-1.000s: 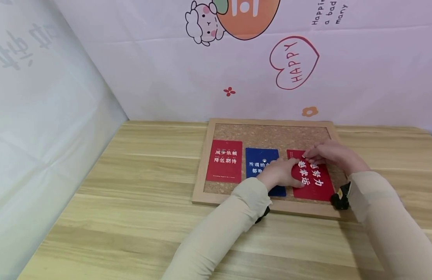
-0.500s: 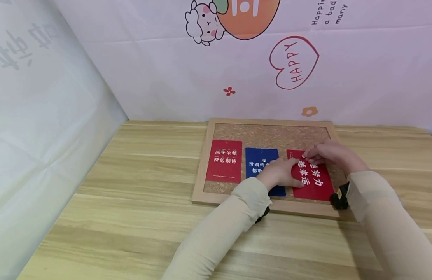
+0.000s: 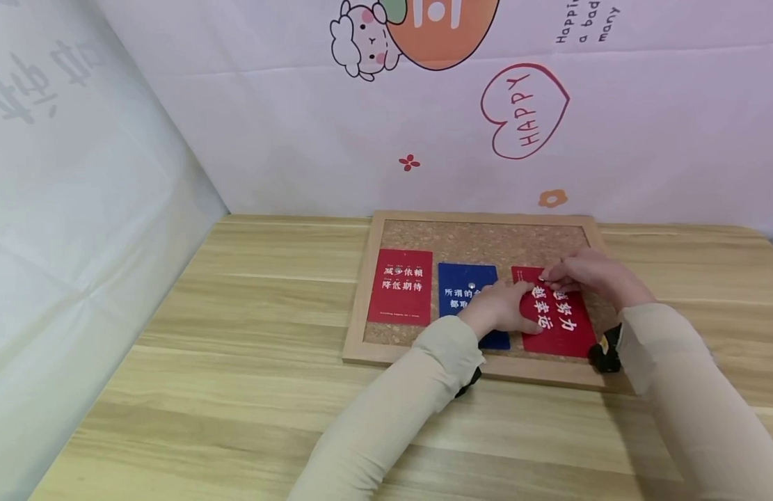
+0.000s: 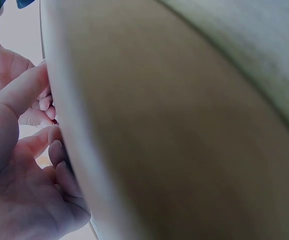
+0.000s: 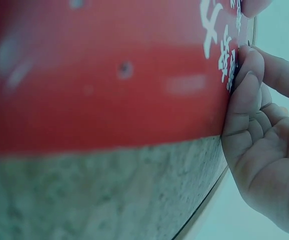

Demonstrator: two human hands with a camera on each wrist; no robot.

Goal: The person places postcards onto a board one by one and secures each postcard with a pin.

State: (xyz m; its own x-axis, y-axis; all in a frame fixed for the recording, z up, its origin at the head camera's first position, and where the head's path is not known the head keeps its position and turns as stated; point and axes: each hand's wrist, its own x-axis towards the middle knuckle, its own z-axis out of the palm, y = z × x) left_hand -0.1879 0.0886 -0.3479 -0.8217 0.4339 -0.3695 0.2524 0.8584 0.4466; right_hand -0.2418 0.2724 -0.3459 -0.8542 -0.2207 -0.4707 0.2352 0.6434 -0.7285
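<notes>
A red card [image 3: 558, 334] with white characters lies on the right part of a framed cork board [image 3: 486, 240]. My left hand [image 3: 500, 306] reaches over a blue card [image 3: 466, 273] and rests on the red card's left side, thumb and forefinger spread apart. At the red card's upper edge my right hand [image 3: 586, 275] pinches a small shiny thumbtack [image 3: 542, 280], mostly hidden by the fingertips. In the right wrist view the right hand's fingertips [image 5: 247, 75] press close against the red card. In the left wrist view the left hand [image 4: 29, 195] is close to the other hand's fingers.
Another red card [image 3: 401, 299] with a silver tack is on the board's left side, and the blue card carries a tack too. The wooden table [image 3: 248, 334] extends left and in front. A printed white cloth [image 3: 311, 139] hangs behind.
</notes>
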